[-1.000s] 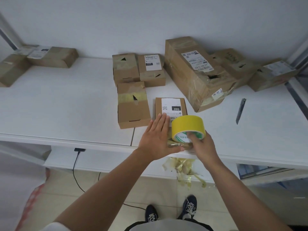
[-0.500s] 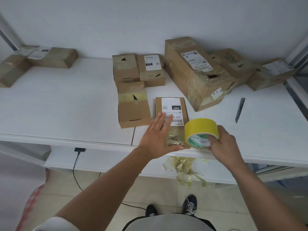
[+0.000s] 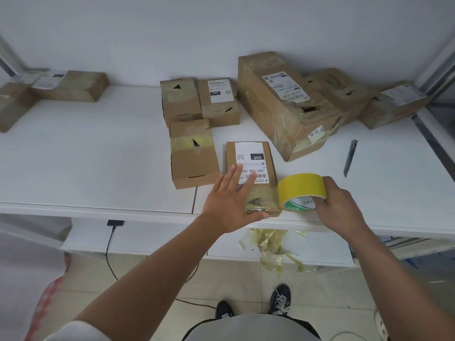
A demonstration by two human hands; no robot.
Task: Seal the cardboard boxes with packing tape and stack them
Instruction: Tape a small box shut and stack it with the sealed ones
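The left hand [image 3: 230,205] lies flat, fingers straight and spread, pressing on the near end of a small labelled box [image 3: 251,168] at the front edge of the white tabletop [image 3: 98,168]. The right hand [image 3: 339,207] has its grip closed round a roll of yellow tape [image 3: 299,190], fingers curled into the core, the roll touching the box's side at 3 o'clock. A clear strip of tape shows across the near end of that box.

Nine boxes are in view. One is under the hand and one just beside it at 9 o'clock [image 3: 194,153]. Two stand side by side at 12 o'clock behind them [image 3: 199,102]. A large one [image 3: 278,104] lies at 1 o'clock, with two more behind it toward 2 o'clock. Two sit far off at 10 o'clock [image 3: 71,86]. One knife [image 3: 350,157] lies at 3 o'clock, apart from the roll. Scraps of tape [image 3: 270,244] hang below the tabletop's edge.
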